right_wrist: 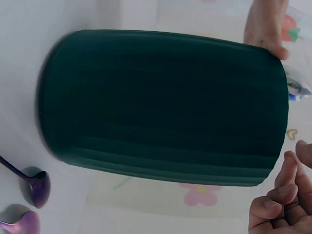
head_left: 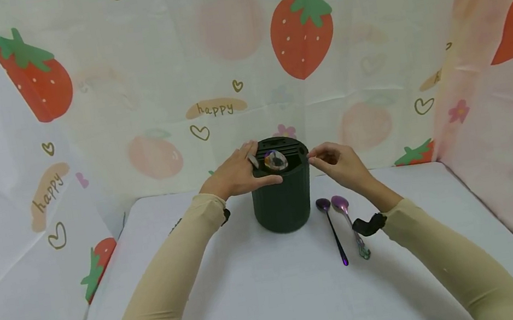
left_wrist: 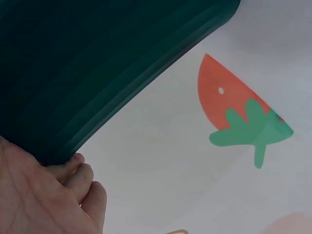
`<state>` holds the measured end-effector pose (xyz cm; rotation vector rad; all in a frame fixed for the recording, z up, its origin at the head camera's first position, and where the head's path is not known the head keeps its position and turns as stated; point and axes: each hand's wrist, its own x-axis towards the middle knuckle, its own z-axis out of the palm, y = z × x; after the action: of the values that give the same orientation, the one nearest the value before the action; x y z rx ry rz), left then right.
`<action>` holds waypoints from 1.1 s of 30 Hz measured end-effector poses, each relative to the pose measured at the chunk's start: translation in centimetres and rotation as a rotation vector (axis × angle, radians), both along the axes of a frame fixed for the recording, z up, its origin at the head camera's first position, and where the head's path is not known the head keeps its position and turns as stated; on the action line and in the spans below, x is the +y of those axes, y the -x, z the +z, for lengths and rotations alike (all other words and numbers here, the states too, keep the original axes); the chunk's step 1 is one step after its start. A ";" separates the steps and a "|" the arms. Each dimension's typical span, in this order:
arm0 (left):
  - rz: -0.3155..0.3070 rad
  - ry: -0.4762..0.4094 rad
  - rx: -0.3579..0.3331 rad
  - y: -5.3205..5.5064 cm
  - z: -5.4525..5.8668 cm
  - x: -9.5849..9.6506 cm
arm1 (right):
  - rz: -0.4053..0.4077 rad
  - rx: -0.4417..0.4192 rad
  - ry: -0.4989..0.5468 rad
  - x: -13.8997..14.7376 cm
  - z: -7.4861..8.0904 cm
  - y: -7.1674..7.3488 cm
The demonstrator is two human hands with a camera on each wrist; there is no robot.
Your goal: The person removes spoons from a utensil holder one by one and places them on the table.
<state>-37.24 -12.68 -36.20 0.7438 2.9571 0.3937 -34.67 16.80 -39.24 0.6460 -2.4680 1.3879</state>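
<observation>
Lying just nearer than the right hand [head_left: 341, 166]: a dark spoon [head_left: 323, 205] and a purple spoon [head_left: 340, 203]. Between both hands sits the green pot [head_left: 283, 204], left hand [head_left: 237, 175] gripping its rim, some shiny thing [head_left: 275, 160] up top. Right fingers are curled by the rim, can't tell if they're pinching anything. Strawberry curtain [head_left: 149, 76] behind.

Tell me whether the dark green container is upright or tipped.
Upright: in the head view, the dark green container stands on the white table with its top facing up, the left hand gripping it.
</observation>
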 end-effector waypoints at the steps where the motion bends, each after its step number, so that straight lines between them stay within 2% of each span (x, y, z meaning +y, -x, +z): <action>1: 0.001 0.001 -0.001 0.0 0.0 0.0 | 0.011 -0.001 0.005 -0.1 0.1 0.0; 10: 0.000 0.005 0.000 0.0 0.2 -0.1 | 0.096 0.021 0.039 -0.9 1.1 0.5; 21: -0.005 0.001 0.003 0.1 0.1 0.0 | 0.161 0.078 -0.039 -1.7 2.0 1.3; 33: 0.007 -0.003 -0.017 -0.1 0.3 0.1 | 0.266 0.008 -0.022 -2.4 2.4 2.0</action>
<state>-37.12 -12.61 -35.93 0.7268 2.9446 0.4036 -36.63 14.36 -36.80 1.0139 -2.4640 1.4447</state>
